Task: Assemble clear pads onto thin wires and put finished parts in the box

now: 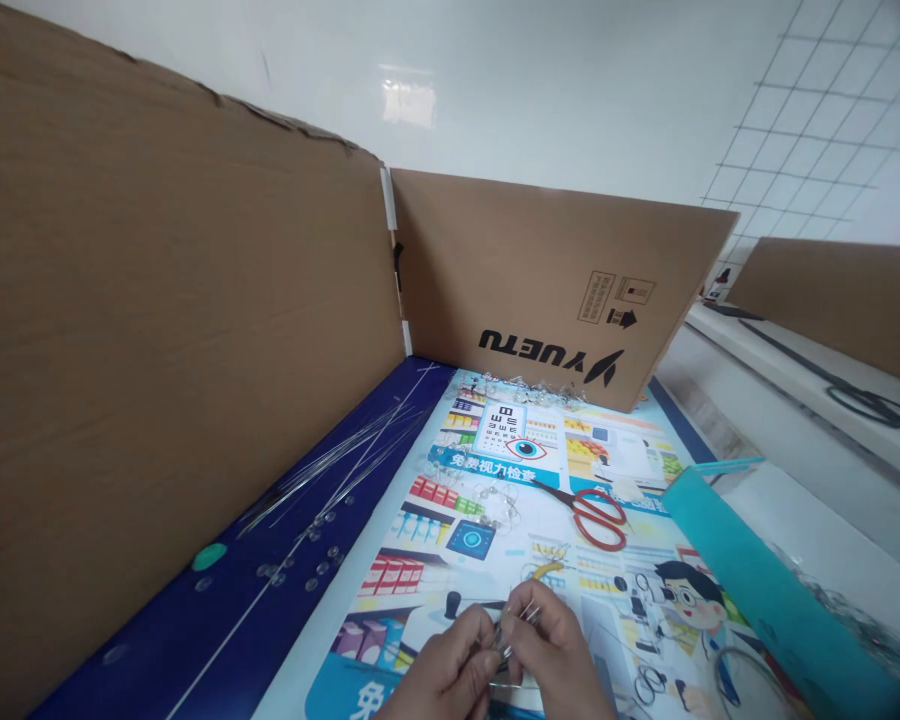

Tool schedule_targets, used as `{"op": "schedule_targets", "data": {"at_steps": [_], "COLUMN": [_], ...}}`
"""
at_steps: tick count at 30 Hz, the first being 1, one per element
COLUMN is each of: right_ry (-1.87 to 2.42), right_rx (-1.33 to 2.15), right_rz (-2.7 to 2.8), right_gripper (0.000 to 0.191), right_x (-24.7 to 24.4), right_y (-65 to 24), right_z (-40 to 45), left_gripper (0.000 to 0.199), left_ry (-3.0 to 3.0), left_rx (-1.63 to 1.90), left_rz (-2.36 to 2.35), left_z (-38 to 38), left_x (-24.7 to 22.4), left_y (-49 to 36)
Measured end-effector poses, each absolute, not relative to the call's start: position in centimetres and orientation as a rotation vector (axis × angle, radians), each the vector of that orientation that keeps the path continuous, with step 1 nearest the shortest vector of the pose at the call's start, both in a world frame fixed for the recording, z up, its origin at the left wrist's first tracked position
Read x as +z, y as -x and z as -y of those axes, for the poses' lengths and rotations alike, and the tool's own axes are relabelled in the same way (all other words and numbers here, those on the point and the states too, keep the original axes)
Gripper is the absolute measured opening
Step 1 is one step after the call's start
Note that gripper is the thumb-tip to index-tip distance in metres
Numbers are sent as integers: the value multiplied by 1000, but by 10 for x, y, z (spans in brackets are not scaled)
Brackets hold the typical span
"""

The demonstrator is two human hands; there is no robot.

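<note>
Low in the middle of the view, my left hand (450, 662) and my right hand (553, 655) are close together, fingers pinched. Between them are thin shiny wire pieces (505, 648), partly covered by the fingers; their exact form is unclear. Both hands are over a printed poster sheet (435, 545). Beyond them lie red-handled scissors (601, 520), blades pointing to the upper left. Near the scissors is a loose cluster of clear beads on fine wire (497, 503). A small yellow curved thing (547, 571) lies just past my right hand.
Cardboard panels stand at the left (172, 280) and back (487, 270). Long thin wires (330, 465) and loose clear beads (270, 572) lie on the blue surface, by a green disc (209, 557). A turquoise box (757, 570) at right holds a shiny tangle. More beaded pieces (525, 388) line the back panel.
</note>
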State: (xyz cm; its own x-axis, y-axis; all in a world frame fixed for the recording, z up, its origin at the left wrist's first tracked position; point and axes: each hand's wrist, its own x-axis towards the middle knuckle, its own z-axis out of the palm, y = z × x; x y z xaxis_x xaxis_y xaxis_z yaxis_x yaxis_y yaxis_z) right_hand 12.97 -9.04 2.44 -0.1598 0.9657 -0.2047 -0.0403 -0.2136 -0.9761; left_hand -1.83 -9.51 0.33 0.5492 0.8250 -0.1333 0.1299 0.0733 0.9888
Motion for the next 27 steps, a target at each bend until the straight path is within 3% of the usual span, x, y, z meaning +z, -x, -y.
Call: {"op": "schedule_targets", "data": {"at_steps": [17,27], "right_ry": [1223,1261], "right_rx": [1524,1559], "right_rz": [1163,1121], "right_gripper": [14,22], "right_x": [25,23], "right_y": [-127,-124], "right_z": [91,91], "left_gripper": [37,42], "left_ry": [-1496,-1513], "left_rx": [653,700], "left_rz": [-873,-896], "left_z": [94,94], "left_x": [-1,1], "left_y": [20,23]}}
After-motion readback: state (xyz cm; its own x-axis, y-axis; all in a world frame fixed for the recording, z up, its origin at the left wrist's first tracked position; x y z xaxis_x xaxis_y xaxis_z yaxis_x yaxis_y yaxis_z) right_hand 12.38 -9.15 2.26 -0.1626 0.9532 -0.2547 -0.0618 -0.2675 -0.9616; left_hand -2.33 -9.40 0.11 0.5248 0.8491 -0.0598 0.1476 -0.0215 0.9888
